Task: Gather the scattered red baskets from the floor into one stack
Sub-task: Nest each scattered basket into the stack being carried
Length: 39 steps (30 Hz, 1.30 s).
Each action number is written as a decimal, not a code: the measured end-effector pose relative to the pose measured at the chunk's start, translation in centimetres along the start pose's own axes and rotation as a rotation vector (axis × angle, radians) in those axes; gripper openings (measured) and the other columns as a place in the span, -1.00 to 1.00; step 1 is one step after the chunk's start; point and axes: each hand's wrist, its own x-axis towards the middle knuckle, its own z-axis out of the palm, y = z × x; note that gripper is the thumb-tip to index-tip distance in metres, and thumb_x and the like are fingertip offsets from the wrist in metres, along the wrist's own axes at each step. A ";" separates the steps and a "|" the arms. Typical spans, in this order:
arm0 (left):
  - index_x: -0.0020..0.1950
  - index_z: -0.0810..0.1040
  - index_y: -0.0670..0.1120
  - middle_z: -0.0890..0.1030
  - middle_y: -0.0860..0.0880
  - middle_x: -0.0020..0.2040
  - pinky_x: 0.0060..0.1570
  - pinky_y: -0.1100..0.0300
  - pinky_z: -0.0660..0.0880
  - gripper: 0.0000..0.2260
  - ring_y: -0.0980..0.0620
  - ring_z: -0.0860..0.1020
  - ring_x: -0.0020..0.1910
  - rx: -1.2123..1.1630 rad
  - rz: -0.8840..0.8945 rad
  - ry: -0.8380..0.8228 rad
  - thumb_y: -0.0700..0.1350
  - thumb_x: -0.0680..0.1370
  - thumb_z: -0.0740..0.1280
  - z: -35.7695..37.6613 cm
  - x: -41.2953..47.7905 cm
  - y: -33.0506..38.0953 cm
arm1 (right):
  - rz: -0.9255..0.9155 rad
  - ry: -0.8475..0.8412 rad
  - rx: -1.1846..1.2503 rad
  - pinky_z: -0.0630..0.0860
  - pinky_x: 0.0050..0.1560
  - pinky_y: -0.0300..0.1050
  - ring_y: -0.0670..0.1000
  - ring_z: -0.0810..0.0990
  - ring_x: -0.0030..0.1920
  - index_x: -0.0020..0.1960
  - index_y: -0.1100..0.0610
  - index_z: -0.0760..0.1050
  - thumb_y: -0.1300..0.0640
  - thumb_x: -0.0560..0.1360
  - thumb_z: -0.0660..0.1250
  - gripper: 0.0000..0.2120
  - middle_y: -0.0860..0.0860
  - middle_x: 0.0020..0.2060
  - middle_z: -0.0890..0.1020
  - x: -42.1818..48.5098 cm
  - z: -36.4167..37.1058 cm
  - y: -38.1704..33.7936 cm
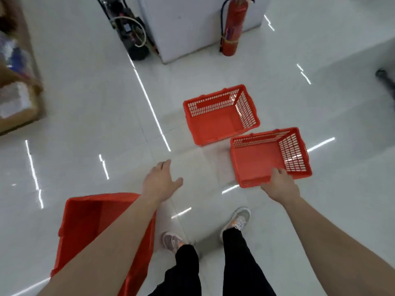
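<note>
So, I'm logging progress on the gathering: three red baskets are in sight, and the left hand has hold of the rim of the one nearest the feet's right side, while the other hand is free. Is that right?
Not quite: the right hand has the grip on that basket, at its near rim. The left hand is free, open over the floor. The head view shows this. The rest holds: three red baskets are in sight.

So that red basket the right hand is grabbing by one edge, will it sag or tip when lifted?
Probably stiff: the held basket has moulded lattice walls that keep their shape. Likely light, since it is empty and the right hand grips only its near rim. Held at one edge, it may swing down at the far end.
</note>
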 end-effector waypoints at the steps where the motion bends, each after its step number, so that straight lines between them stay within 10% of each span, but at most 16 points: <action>1: 0.57 0.20 -0.06 0.31 -0.08 0.51 0.32 -0.05 0.36 -0.26 -0.13 0.33 0.42 0.028 0.026 -0.021 0.23 0.49 0.32 0.7 1.2 2.7 | 0.067 -0.013 0.044 0.42 0.21 0.16 0.27 0.40 0.31 0.41 0.14 0.32 -0.08 0.45 0.37 -0.39 0.17 0.32 0.41 0.8 0.1 3.5; 12: 0.57 0.21 -0.10 0.33 -0.13 0.51 0.34 -0.11 0.36 -0.23 -0.15 0.35 0.44 0.108 0.106 -0.129 0.23 0.49 0.36 14.7 15.8 21.8 | 0.303 0.001 0.240 0.43 0.22 0.18 0.26 0.40 0.34 0.48 0.16 0.27 -0.15 0.46 0.39 -0.28 0.20 0.36 0.39 16.6 1.4 24.7; 31: 0.54 0.18 -0.16 0.44 -0.19 0.42 0.24 -0.13 0.43 -0.22 -0.22 0.49 0.31 -0.284 -0.391 -0.102 0.20 0.50 0.40 43.0 32.6 19.0 | 0.175 0.123 0.253 0.43 0.23 0.25 0.28 0.47 0.27 0.48 0.19 0.26 -0.16 0.49 0.34 -0.30 0.21 0.31 0.42 49.8 12.0 33.4; 39: 0.22 0.44 -0.16 0.63 -0.26 0.09 -0.02 -0.09 0.49 -0.66 -0.33 0.59 0.01 -0.344 -0.536 0.207 0.00 0.56 0.38 48.9 32.8 20.5 | 0.019 0.033 0.429 0.49 -0.27 -0.25 -0.24 0.55 -0.29 0.31 -0.01 0.37 -0.23 0.57 0.24 -0.57 -0.22 -0.08 0.58 54.5 15.6 37.7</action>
